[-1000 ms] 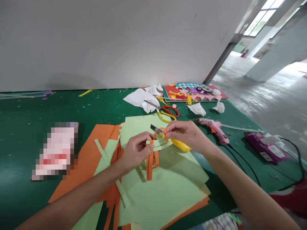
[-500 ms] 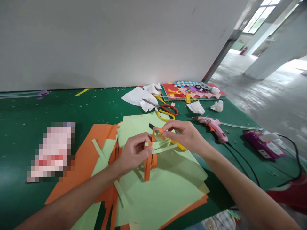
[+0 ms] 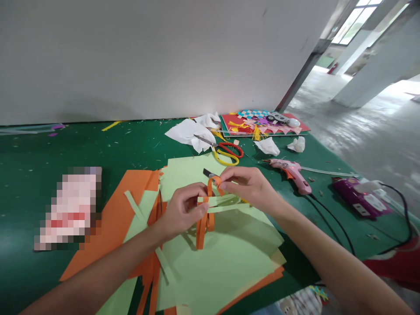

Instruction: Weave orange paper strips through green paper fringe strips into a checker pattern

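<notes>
L hand (image 3: 185, 208) has thumb & fingertips pinched close on the strip piece (image 3: 203, 200), held just above the pale green sheets (image 3: 223, 262), abt mid-view. Piece = flat, narrow matte paper: orange strips hang down, one bent into a U, w/ pale green strips (image 3: 231, 208) crossing them & fanning out twd R hand (image 3: 247, 183). R hand: thumb & index nipped tight on the end of an orange strip (image 3: 210, 186) that arcs up in a soft loop; other fingers curled in.

Green sheets smooth, stacked a bit askew, orange edges poking out underneath. Left of them, orange sheets (image 3: 111, 218) & loose cut strips, overlapping. Table (image 3: 131, 148) = glossy green, flecked w/ scraps. Behind: thin crinkly tissue (image 3: 188, 133), scissors (image 3: 217, 145) w/ 1 red & 1 yellow handle, blade tip on tissue. Right: pink plastic glue gun (image 3: 297, 175), then boxy glossy purple unit (image 3: 361, 197) w/ white plug & blk cable.

Hard to see: L fingertips behind piece, so crossing there unclear; can't tell if woven or glued. Dark flat tip (image 3: 207, 173) sticks out behind loop, rest mostly covered by R hand. Item at left (image 3: 70, 205) pixelated, unreadable. Patterned cloth (image 3: 303, 302) cut off at btm edge
</notes>
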`<state>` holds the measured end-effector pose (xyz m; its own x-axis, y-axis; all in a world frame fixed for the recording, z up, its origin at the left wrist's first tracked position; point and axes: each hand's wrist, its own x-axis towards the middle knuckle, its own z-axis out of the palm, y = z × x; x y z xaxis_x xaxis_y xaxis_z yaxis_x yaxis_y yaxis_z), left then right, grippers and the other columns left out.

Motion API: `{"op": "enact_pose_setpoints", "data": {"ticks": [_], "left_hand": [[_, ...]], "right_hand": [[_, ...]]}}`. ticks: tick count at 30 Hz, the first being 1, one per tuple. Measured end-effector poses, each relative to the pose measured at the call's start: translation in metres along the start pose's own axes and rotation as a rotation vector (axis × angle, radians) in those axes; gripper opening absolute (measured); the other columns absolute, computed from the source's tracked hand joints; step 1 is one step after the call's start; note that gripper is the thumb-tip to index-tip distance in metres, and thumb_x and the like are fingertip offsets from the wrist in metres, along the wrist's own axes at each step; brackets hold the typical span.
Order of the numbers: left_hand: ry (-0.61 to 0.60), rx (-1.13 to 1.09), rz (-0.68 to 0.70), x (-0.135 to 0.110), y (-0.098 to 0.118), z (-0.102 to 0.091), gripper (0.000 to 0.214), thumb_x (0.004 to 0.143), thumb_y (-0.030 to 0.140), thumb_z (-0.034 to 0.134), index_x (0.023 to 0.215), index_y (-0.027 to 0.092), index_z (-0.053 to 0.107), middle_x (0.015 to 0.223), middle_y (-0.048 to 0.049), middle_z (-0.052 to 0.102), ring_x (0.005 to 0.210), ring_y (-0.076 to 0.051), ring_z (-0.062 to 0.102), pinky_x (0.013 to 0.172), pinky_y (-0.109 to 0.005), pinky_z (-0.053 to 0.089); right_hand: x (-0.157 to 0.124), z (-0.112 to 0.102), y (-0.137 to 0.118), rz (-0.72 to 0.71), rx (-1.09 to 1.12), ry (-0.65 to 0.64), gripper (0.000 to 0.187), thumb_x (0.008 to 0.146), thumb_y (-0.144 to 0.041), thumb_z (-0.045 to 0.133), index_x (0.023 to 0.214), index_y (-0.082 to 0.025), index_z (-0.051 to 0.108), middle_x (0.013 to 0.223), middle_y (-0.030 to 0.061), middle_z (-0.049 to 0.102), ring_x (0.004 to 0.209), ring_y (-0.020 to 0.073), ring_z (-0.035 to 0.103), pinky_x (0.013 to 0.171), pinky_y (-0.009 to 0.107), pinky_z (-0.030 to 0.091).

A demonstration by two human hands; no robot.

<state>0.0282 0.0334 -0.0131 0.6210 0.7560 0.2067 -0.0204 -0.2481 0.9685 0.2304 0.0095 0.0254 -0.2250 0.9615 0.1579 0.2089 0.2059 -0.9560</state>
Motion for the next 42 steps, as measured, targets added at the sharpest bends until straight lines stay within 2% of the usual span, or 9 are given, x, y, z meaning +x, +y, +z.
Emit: {"op": "enact_pose_setpoints", "data": {"ticks": [4,12,16,25,30,33,39,42], "left_hand": [[0.000,0.017,0.004,0.0007,-0.0006,-0.0003,0.011,0.082,0.023,0.056,0.074,0.017,0.054,0.080,-0.0027,0.051,0.076,-0.017,0.050,0.060,-0.025,0.037],[-0.013,0.000,0.004,0.0002,0.0025,0.0001,0.016,0.083,0.023,0.055,0.070,0.018,0.050,0.078,-0.0016,0.050,0.073,-0.015,0.047,0.060,-0.025,0.035],[-0.006,0.027,0.023,-0.0001,0.0021,-0.0005,0.015,0.083,0.024,0.055,0.070,0.018,0.049,0.074,0.0004,0.046,0.066,-0.013,0.041,0.056,-0.024,0.032],[-0.003,0.056,0.020,0.0010,0.0007,0.0002,0.018,0.084,0.028,0.054,0.070,0.018,0.050,0.074,-0.0013,0.049,0.067,-0.015,0.045,0.056,-0.026,0.034],[0.005,0.083,0.041,0.0018,0.0017,0.0008,0.019,0.084,0.025,0.054,0.067,0.018,0.047,0.070,0.0007,0.046,0.062,-0.013,0.041,0.053,-0.024,0.031],[0.003,0.125,0.042,0.0014,0.0026,0.0010,0.018,0.082,0.025,0.054,0.067,0.018,0.047,0.069,0.0007,0.045,0.062,-0.013,0.039,0.052,-0.024,0.030],[0.013,0.134,0.007,0.0000,0.0019,0.0013,0.017,0.081,0.027,0.054,0.068,0.018,0.047,0.071,0.0005,0.045,0.061,-0.012,0.037,0.051,-0.023,0.030],[0.023,0.100,0.004,0.0008,0.0019,0.0016,0.018,0.083,0.026,0.054,0.068,0.018,0.047,0.072,0.0008,0.047,0.064,-0.013,0.040,0.055,-0.023,0.033]], "right_hand": [[0.0013,0.0014,0.0008,-0.019,-0.015,-0.011,0.006,0.083,-0.022,0.065,0.079,-0.018,0.067,0.081,0.0011,0.065,0.077,0.0135,0.057,0.072,0.027,0.043],[0.0008,-0.0032,0.0012,-0.007,-0.024,0.007,0.007,0.083,-0.024,0.066,0.081,-0.018,0.068,0.081,0.0018,0.066,0.076,0.0141,0.058,0.069,0.027,0.043],[0.0005,-0.0013,0.0022,0.029,-0.031,-0.019,0.007,0.082,-0.024,0.066,0.080,-0.017,0.068,0.079,0.0008,0.066,0.074,0.0130,0.057,0.068,0.026,0.043],[0.0000,-0.0001,0.0008,0.152,0.145,-0.041,0.010,0.080,-0.027,0.069,0.081,-0.017,0.070,0.074,0.0002,0.066,0.068,0.0106,0.056,0.063,0.024,0.043],[-0.0001,-0.0003,0.0007,0.174,0.191,-0.013,0.012,0.079,-0.028,0.070,0.081,-0.017,0.070,0.071,0.0006,0.066,0.066,0.0113,0.057,0.062,0.024,0.043],[0.0004,-0.0001,0.0000,0.157,0.129,-0.018,0.012,0.080,-0.028,0.068,0.081,-0.016,0.069,0.071,0.0008,0.066,0.065,0.0119,0.057,0.062,0.025,0.043],[-0.0002,0.0005,-0.0032,0.038,-0.210,-0.044,0.008,0.082,-0.022,0.062,0.077,-0.018,0.067,0.076,0.0004,0.067,0.070,0.0128,0.057,0.067,0.025,0.044],[-0.0011,-0.0006,-0.0047,0.013,-0.252,-0.056,0.011,0.084,-0.026,0.062,0.080,-0.018,0.068,0.079,0.0009,0.067,0.072,0.0133,0.058,0.068,0.025,0.045]]}}
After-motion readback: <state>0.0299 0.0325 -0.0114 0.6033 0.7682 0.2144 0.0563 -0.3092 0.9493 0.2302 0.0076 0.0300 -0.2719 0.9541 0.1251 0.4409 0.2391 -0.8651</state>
